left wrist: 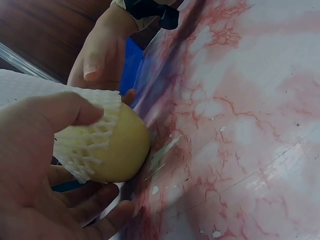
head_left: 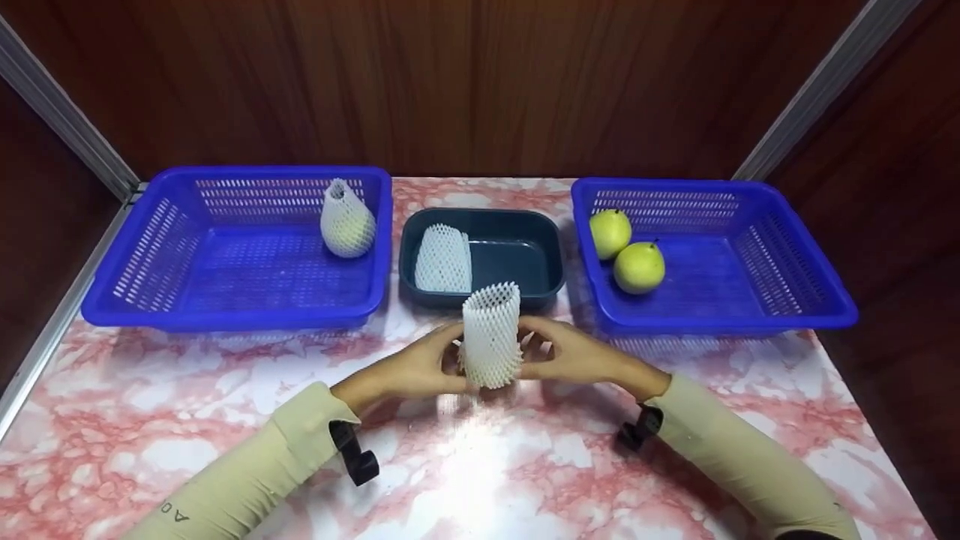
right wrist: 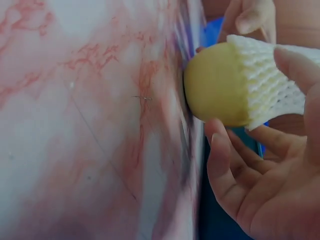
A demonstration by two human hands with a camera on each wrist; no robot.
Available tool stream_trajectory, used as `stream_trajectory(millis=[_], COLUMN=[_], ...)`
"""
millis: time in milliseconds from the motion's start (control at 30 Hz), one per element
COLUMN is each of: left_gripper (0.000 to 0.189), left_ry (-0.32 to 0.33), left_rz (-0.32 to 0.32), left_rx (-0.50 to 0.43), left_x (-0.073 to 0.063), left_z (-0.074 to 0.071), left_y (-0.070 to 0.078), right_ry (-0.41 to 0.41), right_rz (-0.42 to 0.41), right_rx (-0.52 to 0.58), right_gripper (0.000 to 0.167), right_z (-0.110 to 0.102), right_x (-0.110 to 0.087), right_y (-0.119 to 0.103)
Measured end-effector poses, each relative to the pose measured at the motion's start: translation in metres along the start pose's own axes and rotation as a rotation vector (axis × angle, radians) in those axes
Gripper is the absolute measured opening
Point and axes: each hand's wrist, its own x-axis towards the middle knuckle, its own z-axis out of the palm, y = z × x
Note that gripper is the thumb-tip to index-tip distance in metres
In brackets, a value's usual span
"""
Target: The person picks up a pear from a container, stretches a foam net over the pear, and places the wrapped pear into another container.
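Between both hands a yellow-green pear [right wrist: 212,85] stands low over the table, partly inside a white foam net sleeve [head_left: 491,337]. The sleeve rises open-topped above the fruit, and the pear's rounded bottom end stays bare below its edge. My left hand [head_left: 424,364] holds the sleeve from the left, thumb [left wrist: 85,110] on the mesh and other fingers around beneath. From the right, my right hand [head_left: 574,352] holds the sleeve, thumb [right wrist: 295,67] at the mesh and a fingertip right at the pear's bare part.
A blue basket [head_left: 236,322] at left holds a pear in a foam net [head_left: 349,225]. Centrally, a dark tray [head_left: 517,217] contains flattened foam nets [head_left: 442,262]. The right blue basket [head_left: 720,322] has two bare pears [head_left: 639,268]. Wooden panels [head_left: 480,82] enclose the marbled table [head_left: 480,480].
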Motion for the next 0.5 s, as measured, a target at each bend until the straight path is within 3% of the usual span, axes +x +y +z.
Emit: stream_trajectory(millis=[100, 267, 500], left_gripper=[0.073, 0.061, 0.065], left_ry=[0.034, 0.098, 0.101], left_rz=[-0.002, 0.044, 0.047], left_rx=[0.001, 0.088, 0.210], left_x=[0.0007, 0.0033, 0.0055], left_z=[0.0012, 0.0035, 0.0046], left_y=[-0.0001, -0.0033, -0.0042], right_ry=[0.034, 0.049, 0.061], right_rz=[-0.020, -0.054, -0.105], right_rx=[-0.013, -0.039, -0.090], right_gripper=[0.058, 0.058, 0.064], right_z=[0.0011, 0.0019, 0.0039], right_x=[0.0015, 0.0032, 0.0063], right_y=[0.0006, 0.0014, 0.0039])
